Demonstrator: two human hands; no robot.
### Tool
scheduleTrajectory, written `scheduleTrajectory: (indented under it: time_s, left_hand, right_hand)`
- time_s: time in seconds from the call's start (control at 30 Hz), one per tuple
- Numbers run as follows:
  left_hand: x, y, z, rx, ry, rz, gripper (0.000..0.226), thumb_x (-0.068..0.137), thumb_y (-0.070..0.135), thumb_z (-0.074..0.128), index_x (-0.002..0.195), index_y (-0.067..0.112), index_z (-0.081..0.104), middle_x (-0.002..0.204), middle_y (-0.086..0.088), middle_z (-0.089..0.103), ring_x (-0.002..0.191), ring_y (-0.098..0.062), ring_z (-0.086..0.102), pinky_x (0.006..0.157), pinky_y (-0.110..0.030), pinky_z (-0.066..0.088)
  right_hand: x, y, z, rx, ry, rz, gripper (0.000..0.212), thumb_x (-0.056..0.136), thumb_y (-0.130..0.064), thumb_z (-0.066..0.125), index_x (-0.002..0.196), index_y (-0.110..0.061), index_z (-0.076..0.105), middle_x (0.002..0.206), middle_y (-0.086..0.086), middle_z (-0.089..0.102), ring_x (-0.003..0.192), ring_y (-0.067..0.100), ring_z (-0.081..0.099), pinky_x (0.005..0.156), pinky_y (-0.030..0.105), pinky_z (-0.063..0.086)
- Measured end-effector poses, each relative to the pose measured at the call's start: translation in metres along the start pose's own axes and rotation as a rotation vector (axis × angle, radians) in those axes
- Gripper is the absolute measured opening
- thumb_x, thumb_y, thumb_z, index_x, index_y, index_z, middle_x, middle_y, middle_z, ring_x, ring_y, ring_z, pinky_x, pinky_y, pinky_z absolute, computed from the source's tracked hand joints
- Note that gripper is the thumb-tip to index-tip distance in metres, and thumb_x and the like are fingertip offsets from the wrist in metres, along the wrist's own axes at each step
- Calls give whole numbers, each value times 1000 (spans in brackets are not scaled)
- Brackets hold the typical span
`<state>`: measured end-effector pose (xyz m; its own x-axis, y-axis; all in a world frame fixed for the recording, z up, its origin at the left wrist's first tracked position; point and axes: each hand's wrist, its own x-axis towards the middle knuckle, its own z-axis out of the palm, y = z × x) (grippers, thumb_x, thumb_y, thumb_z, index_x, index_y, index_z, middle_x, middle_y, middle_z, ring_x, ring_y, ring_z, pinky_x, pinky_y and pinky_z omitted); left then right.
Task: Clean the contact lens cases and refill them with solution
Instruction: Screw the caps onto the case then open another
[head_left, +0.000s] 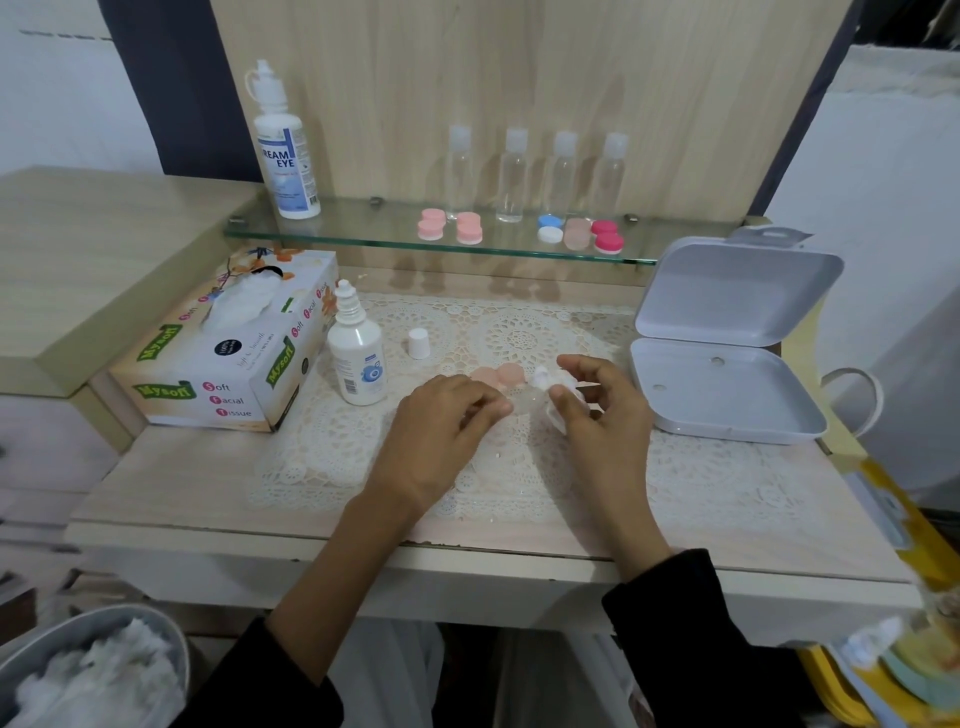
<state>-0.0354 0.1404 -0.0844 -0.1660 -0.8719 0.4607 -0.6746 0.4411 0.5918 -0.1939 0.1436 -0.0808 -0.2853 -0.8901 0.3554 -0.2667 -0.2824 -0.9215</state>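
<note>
Far left edge of the desk (156, 499): tissue box (223, 353), one sheet poking out. Just right of it stands a small solution bottle (358, 358), upright and uncapped; its white cap (418, 343) stands nearby on the lace mat (701, 467). Mid-desk, left hand (441, 415) pinches the left end of a clear lens case (527, 402) — resting or lifted, can't tell. Two peach lids (498, 376) lie touching just behind it. Right hand (602, 410) grips a tissue wad (550, 384) at the case's right side. Right edge: grey box (727, 364), lid open. Glass shelf (363, 236) behind — big bottle (285, 150) at left, clear bottles (511, 176), coloured cases (608, 236).
</note>
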Motion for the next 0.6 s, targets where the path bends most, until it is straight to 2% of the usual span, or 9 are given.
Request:
scheduleTrajectory:
  time_s: [0.07,0.13,0.2,0.33,0.47,0.6]
  left_hand:
    - [0,1,-1,-26,28,-1,21,92,32,58,92,16,72,84,8,67,80,-7,58,75,-23,45]
    - [0,1,-3,-65,47,-6,27,95,35,52,90,15,69,81,14,64,76,-1,57,70,-13,41]
    - [-1,2,-4,-160,58,-28,33,95,39,45,89,16,68,78,15,63,74,-1,60,68,-9,42]
    - [-1,3,-5,-328,43,-118,27,93,38,44,78,26,63,74,7,65,71,-1,61,67,-8,43]
    - [0,2,-5,-353,49,-146,26,96,34,47,74,32,62,70,5,64,66,0,59,66,-9,43]
    - [1,-3,-3,-354,49,-165,26,96,36,46,82,28,67,68,9,63,66,0,59,68,-13,46]
  right_hand:
    - [-1,-1,1,9,-8,-37,29,86,-3,64,108,-22,69,107,-10,64,90,1,56,79,29,52]
    - [-3,-2,1,8,-8,-117,28,87,-3,64,109,-19,69,105,-9,62,91,4,57,80,35,55]
    - [-4,-4,1,-2,4,-184,25,87,-4,64,107,-19,69,104,-7,61,90,4,57,76,36,55]
    - [-6,-6,2,-11,21,-270,19,88,-6,67,102,-18,69,101,-7,61,88,5,59,66,38,56]
    - [-8,-9,2,-11,87,-356,15,89,-7,67,100,-16,68,98,-5,60,87,5,57,62,27,54]
    - [-7,-3,6,-122,1,-365,15,87,-6,68,100,-14,69,96,-5,62,83,3,58,60,10,43]
